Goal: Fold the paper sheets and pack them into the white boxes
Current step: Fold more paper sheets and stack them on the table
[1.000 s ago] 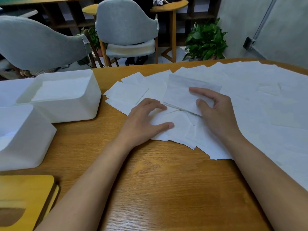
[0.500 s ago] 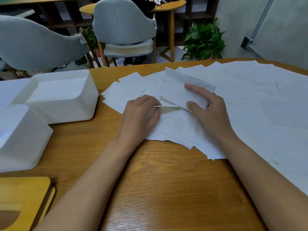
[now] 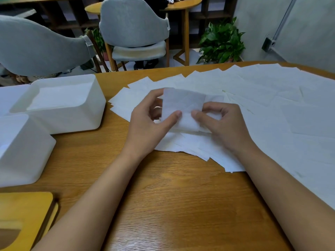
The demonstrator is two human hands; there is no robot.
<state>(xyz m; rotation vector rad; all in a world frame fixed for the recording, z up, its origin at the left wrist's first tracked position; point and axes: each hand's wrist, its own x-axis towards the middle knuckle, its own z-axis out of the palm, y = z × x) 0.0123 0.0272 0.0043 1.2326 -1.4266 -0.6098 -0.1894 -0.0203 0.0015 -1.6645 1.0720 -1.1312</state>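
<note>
Beyond the wooden table (image 3: 172, 196), grey chairs (image 3: 134, 22) and a potted plant (image 3: 221, 42); at the near left corner, a yellow wooden block (image 3: 23, 214). Across the right side, a loose spread of sheets (image 3: 272, 105). Just above it, one paper sheet (image 3: 183, 105), pinched at either edge by left hand (image 3: 150, 124) and right hand (image 3: 223, 125). At left, in the far box (image 3: 72, 120), a flat stack of folded sheets (image 3: 59, 96); contents of the near box (image 3: 23, 151) not discernible.
</note>
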